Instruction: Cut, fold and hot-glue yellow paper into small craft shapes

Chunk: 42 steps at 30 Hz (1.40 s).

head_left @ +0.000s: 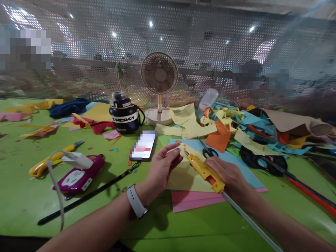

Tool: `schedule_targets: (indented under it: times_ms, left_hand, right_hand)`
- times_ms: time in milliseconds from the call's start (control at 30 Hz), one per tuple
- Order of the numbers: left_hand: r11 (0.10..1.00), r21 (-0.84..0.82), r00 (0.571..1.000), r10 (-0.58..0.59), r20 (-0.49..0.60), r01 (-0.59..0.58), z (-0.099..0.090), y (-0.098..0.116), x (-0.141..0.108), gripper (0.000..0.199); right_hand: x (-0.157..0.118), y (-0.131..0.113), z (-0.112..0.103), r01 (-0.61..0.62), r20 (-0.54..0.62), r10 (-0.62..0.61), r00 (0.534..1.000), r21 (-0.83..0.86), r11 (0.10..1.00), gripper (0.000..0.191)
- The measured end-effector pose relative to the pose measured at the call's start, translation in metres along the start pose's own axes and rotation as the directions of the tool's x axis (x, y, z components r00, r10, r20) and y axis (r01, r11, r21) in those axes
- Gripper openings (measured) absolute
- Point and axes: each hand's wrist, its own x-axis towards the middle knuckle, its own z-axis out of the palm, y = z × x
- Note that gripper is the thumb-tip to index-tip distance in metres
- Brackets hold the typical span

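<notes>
My right hand [223, 169] is wrapped round a yellow glue gun [204, 170], its nozzle pointing up and left. From its rear end a long whitish rod or cord [246, 217] runs toward the lower right. The fingertips of my left hand [165, 164] are pinched together just left of the nozzle; what they hold is too small to make out. Small orange-red bits [181, 142] show beside those fingertips. Below both hands lie sheets of yellow paper [181, 176], blue paper [244, 166] and pink paper [194, 201]. Dark-handled scissors [210, 152] rest behind the glue gun.
A phone [144, 147], a black flask [124, 115] and a fan [159, 75] stand or lie ahead. At left are a yellow cutter knife [55, 157] and a purple power socket [81, 175] with a white plug. Paper scraps [219, 136] and a black tape roll [249, 157] are at right.
</notes>
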Motion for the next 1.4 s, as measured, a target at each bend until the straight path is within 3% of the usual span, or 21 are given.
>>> schedule_targets:
  times_ms: [333, 467, 567, 633, 767, 833, 1033, 1200, 1300, 1400]
  left_hand:
    - [0.996, 0.053, 0.996, 0.063, 0.065, -0.066, -0.005, -0.002, 0.002, 0.025]
    - [0.988, 0.099, 0.988, 0.107, 0.113, -0.119, -0.007, -0.002, 0.004, 0.031]
    - [0.977, 0.133, 0.98, 0.149, 0.133, -0.166, -0.009, 0.0, 0.007, 0.033]
    - [0.972, 0.138, 0.977, 0.173, 0.126, -0.19, -0.011, 0.002, 0.01, 0.032]
    - [0.962, 0.128, 0.968, 0.231, 0.102, -0.243, -0.012, 0.008, 0.013, 0.031]
    - [0.955, 0.128, 0.962, 0.259, 0.086, -0.268, -0.012, 0.01, 0.014, 0.031]
    - [0.951, 0.049, 0.952, 0.302, 0.056, -0.304, -0.009, 0.017, 0.018, 0.025]
    - [0.941, -0.014, 0.941, 0.337, 0.007, -0.337, -0.009, 0.026, 0.022, 0.02]
    - [0.937, -0.032, 0.937, 0.348, -0.001, -0.348, -0.011, 0.031, 0.024, 0.019]
    - [0.931, -0.037, 0.932, 0.362, -0.012, -0.363, -0.012, 0.034, 0.026, 0.018]
  right_hand:
    - [-0.002, 0.002, -0.004, -0.027, 0.004, 0.027, 1.0, 0.032, 0.999, 0.014]
    - [0.002, 0.001, -0.01, -0.049, -0.176, 0.06, 0.982, 0.067, 0.997, 0.01]
    - [0.007, 0.004, -0.03, -0.205, -0.295, 0.214, 0.931, 0.062, 0.977, 0.009]
    - [0.006, 0.011, -0.047, -0.335, -0.27, 0.328, 0.905, 0.021, 0.942, 0.015]
    - [-0.018, 0.04, -0.07, -0.365, -0.089, 0.358, 0.929, -0.084, 0.927, 0.025]
    - [-0.041, 0.055, -0.073, -0.398, -0.015, 0.399, 0.917, -0.133, 0.908, 0.027]
    - [-0.102, 0.077, -0.08, -0.536, 0.122, 0.557, 0.822, -0.168, 0.827, 0.029]
    - [-0.111, 0.083, -0.091, -0.606, 0.165, 0.637, 0.753, -0.203, 0.769, 0.032]
    - [-0.113, 0.087, -0.093, -0.627, 0.155, 0.651, 0.743, -0.181, 0.758, 0.032]
    - [-0.117, 0.093, -0.095, -0.608, 0.194, 0.619, 0.761, -0.12, 0.785, 0.036]
